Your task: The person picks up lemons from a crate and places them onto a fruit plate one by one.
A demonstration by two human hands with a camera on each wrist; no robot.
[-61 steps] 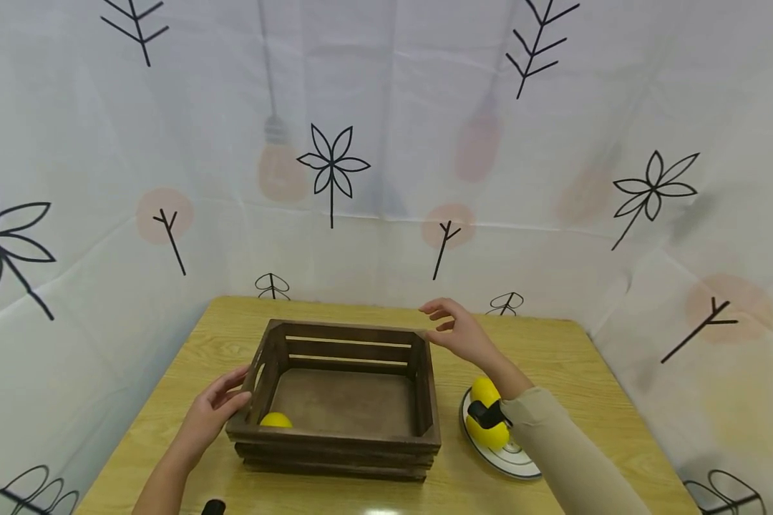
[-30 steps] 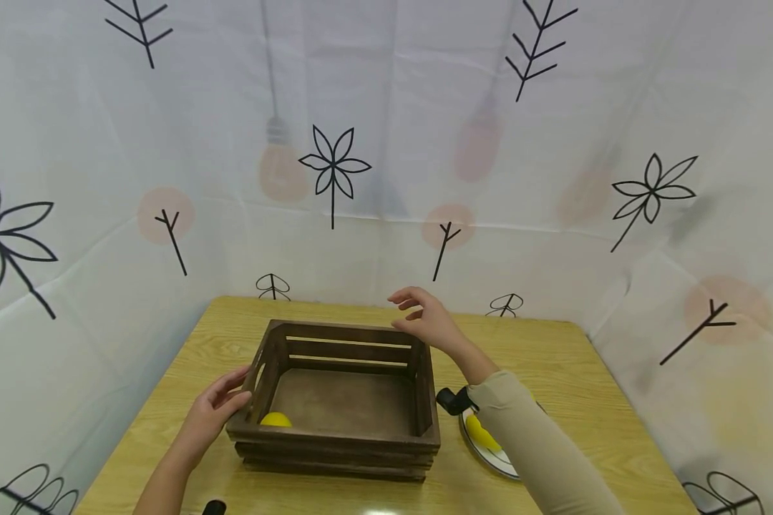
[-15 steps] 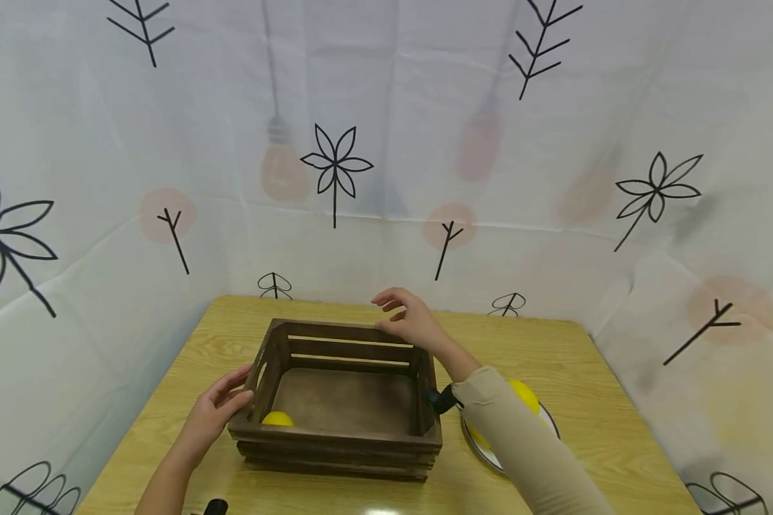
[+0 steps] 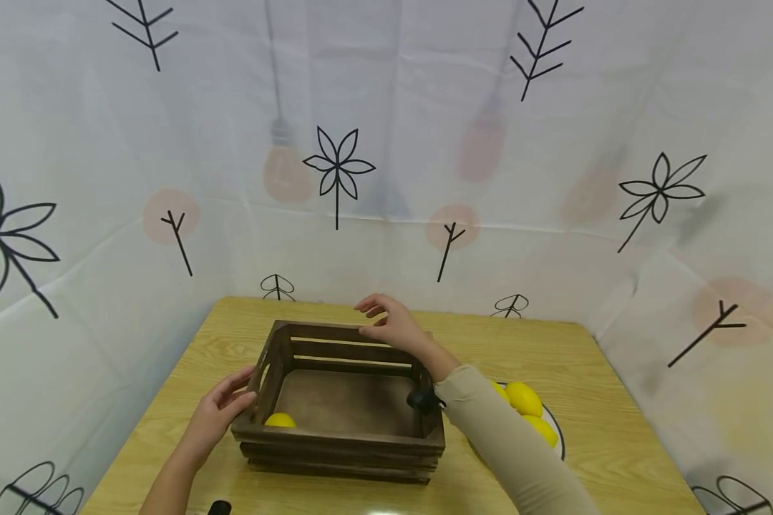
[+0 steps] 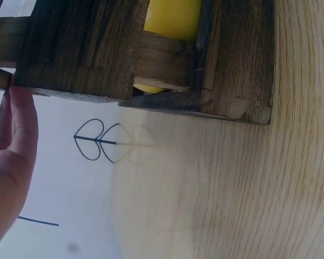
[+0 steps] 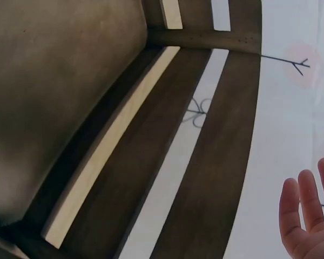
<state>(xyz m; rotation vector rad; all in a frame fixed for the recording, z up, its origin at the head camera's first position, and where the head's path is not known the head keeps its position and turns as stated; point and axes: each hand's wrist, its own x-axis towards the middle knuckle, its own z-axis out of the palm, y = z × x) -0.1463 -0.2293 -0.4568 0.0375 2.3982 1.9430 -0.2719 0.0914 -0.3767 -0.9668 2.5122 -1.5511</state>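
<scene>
A dark wooden crate (image 4: pixel 341 449) sits on the table with one yellow lemon (image 4: pixel 279 420) in its near left corner; the lemon (image 5: pixel 171 21) shows through the slats in the left wrist view. My left hand (image 4: pixel 222 409) rests with straight fingers (image 5: pixel 17 116) against the crate's left end. My right hand (image 4: pixel 391 323) hovers, fingers relaxed, over the crate's far rail (image 6: pixel 205 145) and holds nothing. The fingertips (image 6: pixel 305 202) show at the lower right of the right wrist view.
A white plate (image 4: pixel 557 435) with two yellow lemons (image 4: pixel 528 408) lies right of the crate, partly hidden by my right sleeve (image 4: pixel 509 443). The wooden table (image 4: pixel 567 357) ends at patterned cloth walls on three sides.
My right hand has moved left from the crate's far right corner to above its far rail. The plate's lemons came back into view. My left hand stayed put.
</scene>
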